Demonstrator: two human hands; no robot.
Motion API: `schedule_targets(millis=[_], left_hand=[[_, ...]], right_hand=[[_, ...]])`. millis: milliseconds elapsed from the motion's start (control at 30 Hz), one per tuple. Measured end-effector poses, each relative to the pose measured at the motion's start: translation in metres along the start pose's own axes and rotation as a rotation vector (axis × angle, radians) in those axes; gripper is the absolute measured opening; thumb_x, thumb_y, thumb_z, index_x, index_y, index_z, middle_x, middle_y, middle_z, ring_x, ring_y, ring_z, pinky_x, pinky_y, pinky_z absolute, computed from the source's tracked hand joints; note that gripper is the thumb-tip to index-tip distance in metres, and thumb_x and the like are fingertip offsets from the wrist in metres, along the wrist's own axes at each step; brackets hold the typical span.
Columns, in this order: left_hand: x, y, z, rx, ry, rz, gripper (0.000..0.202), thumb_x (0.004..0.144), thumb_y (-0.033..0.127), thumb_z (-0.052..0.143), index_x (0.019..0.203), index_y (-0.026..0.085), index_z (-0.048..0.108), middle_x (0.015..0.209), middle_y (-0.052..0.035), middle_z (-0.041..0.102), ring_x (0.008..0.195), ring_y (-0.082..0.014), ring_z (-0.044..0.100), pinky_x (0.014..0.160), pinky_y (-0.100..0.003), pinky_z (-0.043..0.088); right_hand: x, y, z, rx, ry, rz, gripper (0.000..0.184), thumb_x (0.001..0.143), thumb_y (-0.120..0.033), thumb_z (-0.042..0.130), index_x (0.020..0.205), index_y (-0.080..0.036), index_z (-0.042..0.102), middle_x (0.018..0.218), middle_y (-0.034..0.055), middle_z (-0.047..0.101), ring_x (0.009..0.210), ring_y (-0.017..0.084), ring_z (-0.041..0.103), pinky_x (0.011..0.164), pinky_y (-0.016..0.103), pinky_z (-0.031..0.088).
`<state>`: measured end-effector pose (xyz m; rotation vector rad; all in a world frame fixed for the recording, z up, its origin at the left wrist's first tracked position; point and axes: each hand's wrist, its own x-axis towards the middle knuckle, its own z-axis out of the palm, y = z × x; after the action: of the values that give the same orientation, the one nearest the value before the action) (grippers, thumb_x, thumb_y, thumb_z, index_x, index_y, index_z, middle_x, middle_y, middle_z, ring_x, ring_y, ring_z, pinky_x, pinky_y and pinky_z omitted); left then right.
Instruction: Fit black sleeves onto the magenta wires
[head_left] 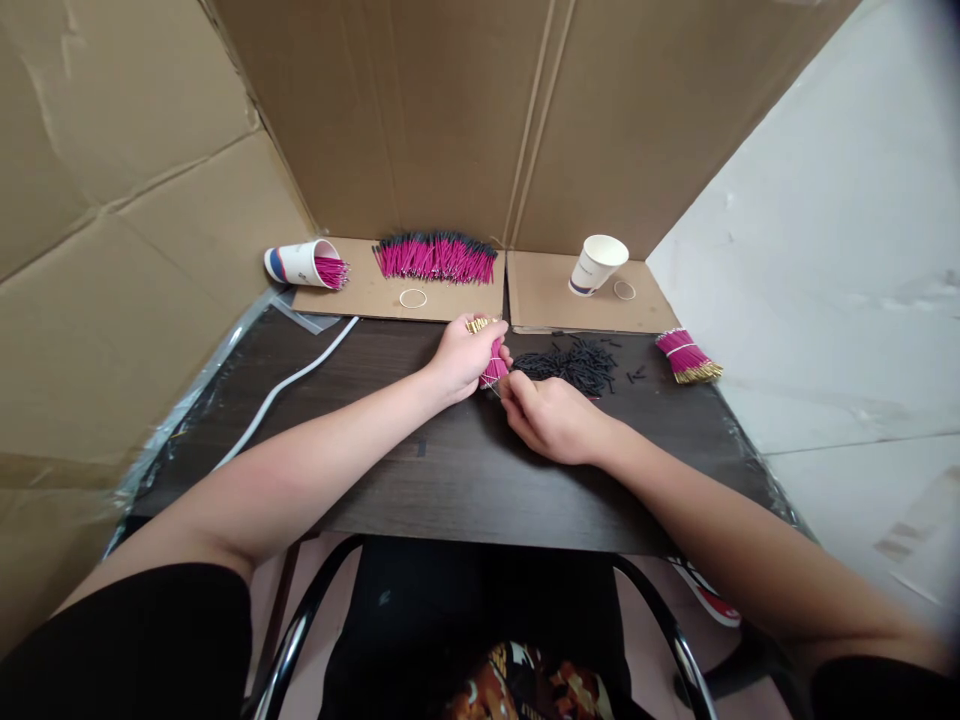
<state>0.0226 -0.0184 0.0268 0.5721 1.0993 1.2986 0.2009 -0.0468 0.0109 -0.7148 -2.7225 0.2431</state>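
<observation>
My left hand (463, 357) is closed around a bundle of magenta wires (493, 368), whose gold ends poke out above the fingers. The bundle has a pale band round it and its other ends face my right hand. Close against those lower ends, my right hand (551, 418) is pinched shut; what its fingertips hold is too small to make out. Just beyond the right hand lies a loose pile of short black sleeves (574, 362) on the dark table (420, 490).
Black-tipped magenta wires (436, 258) lie in a row on cardboard (345, 302). A tipped paper cup (294, 264) holds more wires at left. An upright paper cup (598, 264) stands back right, and a banded gold-ended bundle (686, 356) lies at the right edge.
</observation>
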Motion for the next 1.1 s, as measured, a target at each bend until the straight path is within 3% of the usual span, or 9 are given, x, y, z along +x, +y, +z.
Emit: schedule_targets(millis=[367, 567, 800, 1000, 1100], left_hand=[[0.007, 0.008, -0.007, -0.166, 0.014, -0.055, 0.027, 0.103, 0.012, 0.068, 0.079, 0.016, 0.057, 0.063, 0.0011, 0.060, 0.055, -0.0116, 0.061, 0.066, -0.029, 0.056], [0.012, 0.017, -0.016, -0.226, -0.041, -0.087, 0.030, 0.106, 0.016, 0.066, 0.078, 0.016, 0.057, 0.065, 0.0002, 0.061, 0.057, -0.0106, 0.060, 0.066, -0.027, 0.053], [0.010, 0.024, -0.019, -0.232, -0.269, -0.118, 0.025, 0.107, 0.017, 0.067, 0.083, 0.014, 0.061, 0.074, 0.0012, 0.064, 0.058, -0.0067, 0.056, 0.088, -0.033, 0.063], [0.021, 0.023, -0.022, -0.324, -0.023, 0.003, 0.032, 0.106, 0.019, 0.071, 0.077, 0.016, 0.057, 0.065, 0.0022, 0.060, 0.060, -0.0082, 0.059, 0.090, -0.032, 0.065], [0.022, 0.021, -0.023, -0.306, 0.000, -0.027, 0.033, 0.107, 0.018, 0.067, 0.076, 0.016, 0.057, 0.064, 0.0014, 0.060, 0.059, -0.0085, 0.059, 0.087, -0.032, 0.065]], right_hand=[[0.004, -0.010, -0.001, -0.144, -0.137, 0.061, 0.023, 0.117, -0.028, 0.032, 0.114, -0.017, 0.053, 0.077, 0.0063, 0.072, 0.056, 0.019, 0.055, 0.059, 0.035, 0.022], [0.002, -0.011, 0.000, -0.076, -0.093, 0.061, 0.019, 0.115, -0.027, 0.035, 0.116, -0.018, 0.052, 0.076, 0.0050, 0.072, 0.056, 0.019, 0.056, 0.060, 0.034, 0.023], [-0.005, 0.008, -0.013, -0.064, -0.012, 0.209, 0.007, 0.109, -0.025, 0.045, 0.113, -0.021, 0.048, 0.087, 0.0067, 0.076, 0.060, 0.020, 0.061, 0.062, 0.033, 0.026], [-0.005, 0.003, -0.013, -0.031, -0.036, 0.148, 0.008, 0.111, -0.025, 0.042, 0.113, -0.021, 0.049, 0.080, 0.0046, 0.073, 0.060, 0.020, 0.060, 0.062, 0.033, 0.028], [-0.004, -0.001, -0.011, 0.005, -0.044, 0.100, 0.009, 0.112, -0.026, 0.041, 0.112, -0.021, 0.049, 0.079, 0.0040, 0.072, 0.059, 0.019, 0.059, 0.061, 0.032, 0.029]])
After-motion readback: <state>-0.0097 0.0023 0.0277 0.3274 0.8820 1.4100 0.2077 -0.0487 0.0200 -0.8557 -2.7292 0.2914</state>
